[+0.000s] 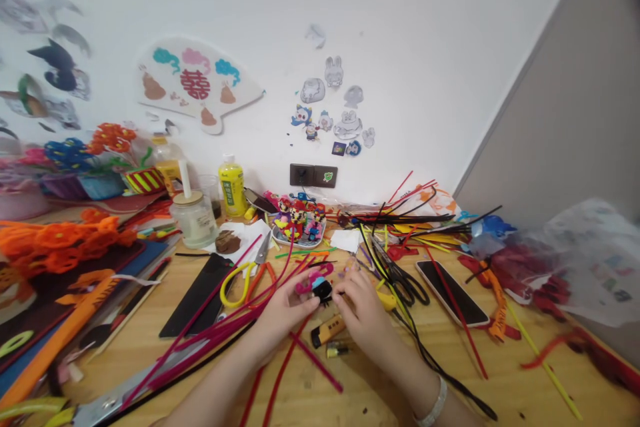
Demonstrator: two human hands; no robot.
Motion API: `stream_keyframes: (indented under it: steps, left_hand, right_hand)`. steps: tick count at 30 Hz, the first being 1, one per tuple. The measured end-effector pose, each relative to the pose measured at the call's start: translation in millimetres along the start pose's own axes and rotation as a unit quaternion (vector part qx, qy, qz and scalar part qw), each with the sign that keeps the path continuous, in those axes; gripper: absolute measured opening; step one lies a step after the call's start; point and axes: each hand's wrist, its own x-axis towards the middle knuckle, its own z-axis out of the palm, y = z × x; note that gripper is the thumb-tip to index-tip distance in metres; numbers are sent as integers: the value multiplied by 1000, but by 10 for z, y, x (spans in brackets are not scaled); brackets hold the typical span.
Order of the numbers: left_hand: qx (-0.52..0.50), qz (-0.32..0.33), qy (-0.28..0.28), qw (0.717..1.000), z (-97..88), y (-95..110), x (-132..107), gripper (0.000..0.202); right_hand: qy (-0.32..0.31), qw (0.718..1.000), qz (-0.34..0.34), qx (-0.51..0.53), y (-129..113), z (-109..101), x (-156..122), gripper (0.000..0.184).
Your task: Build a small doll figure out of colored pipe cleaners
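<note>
1 head camera looks forward, down at left hand (285, 310) and right hand (363, 310).

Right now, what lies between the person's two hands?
In the head view, a small fuzzy black-and-pink pipe-cleaner bundle sits there, at the fingertips of the left hand and close beside the fingers of the right hand.

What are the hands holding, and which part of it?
The left hand and right hand pinch a small black-and-pink pipe-cleaner figure by its black part.
</note>
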Motion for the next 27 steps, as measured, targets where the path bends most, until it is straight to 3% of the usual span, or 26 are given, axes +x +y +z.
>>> stream_keyframes:
  steps: [9,15,21,27]
  left_hand:
    - [11,7,2,1000,18,11,1,57]
    - [8,13,-11,1000,23,10,-7,55]
    - [10,23,-15,1000,4,1,-15,55]
    - [6,35,-45,998,-32,0,2,50]
  right_hand:
    - [17,1000,11,12,5,-21,4,11]
    - [28,992,60,108,16,7,14,5]
    - [6,959,142,247,27,41,16,4]
    - [-12,922,150,357,44,25,18,3]
